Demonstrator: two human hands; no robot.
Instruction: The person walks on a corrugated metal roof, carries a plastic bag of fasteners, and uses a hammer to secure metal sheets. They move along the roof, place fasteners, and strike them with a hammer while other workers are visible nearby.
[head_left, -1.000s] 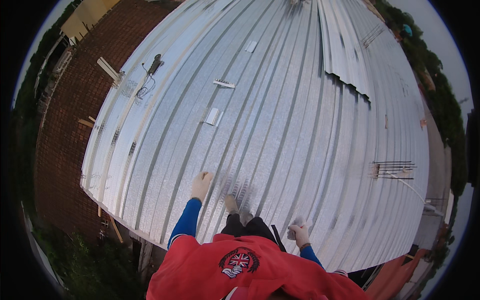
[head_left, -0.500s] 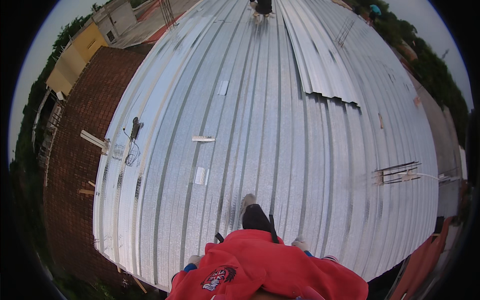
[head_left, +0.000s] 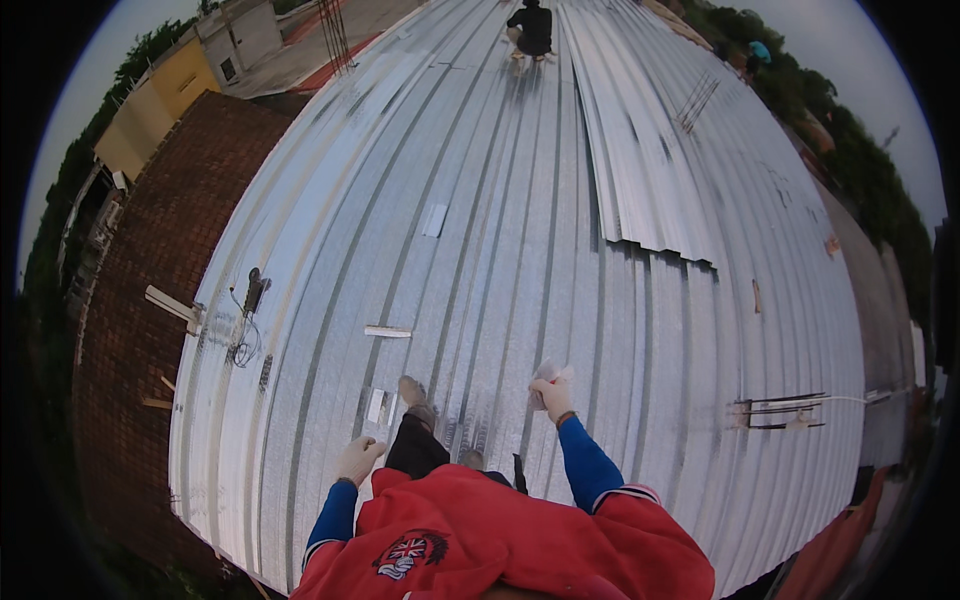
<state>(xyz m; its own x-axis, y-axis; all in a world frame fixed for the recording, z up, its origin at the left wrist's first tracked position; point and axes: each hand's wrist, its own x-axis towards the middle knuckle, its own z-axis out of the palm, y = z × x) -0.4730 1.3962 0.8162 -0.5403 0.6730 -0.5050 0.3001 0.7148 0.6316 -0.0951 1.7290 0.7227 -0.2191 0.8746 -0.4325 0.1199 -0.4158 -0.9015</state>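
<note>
My right hand point(head_left: 553, 394), in a pale glove, is closed on a crumpled, whitish, see-through plastic bag point(head_left: 541, 372). It is held out in front of me over the ribbed metal roof sheets point(head_left: 480, 300). My left hand point(head_left: 358, 460), also pale-gloved, hangs by my left leg with its fingers curled. Whether anything lies inside those fingers is hidden. Nearest to it is a small shiny metal offcut point(head_left: 376, 405) on the roof, just beyond my shoe point(head_left: 417, 395). Blue sleeves show on both my forearms.
Further ahead lie two more offcuts point(head_left: 388, 331) point(head_left: 435, 220). On the left rests a dark corded power tool point(head_left: 253, 290). Rebar point(head_left: 785, 410) pokes through at the right. A loose roofing sheet point(head_left: 650, 190) overlaps the roof, with a person point(head_left: 530, 30) crouching beyond. Brown tiles point(head_left: 150, 270) border the left.
Both arms have swung from beside my body into view, the right one forward with the plastic bag. My left foot has stepped, and the roof has shifted down in view.
</note>
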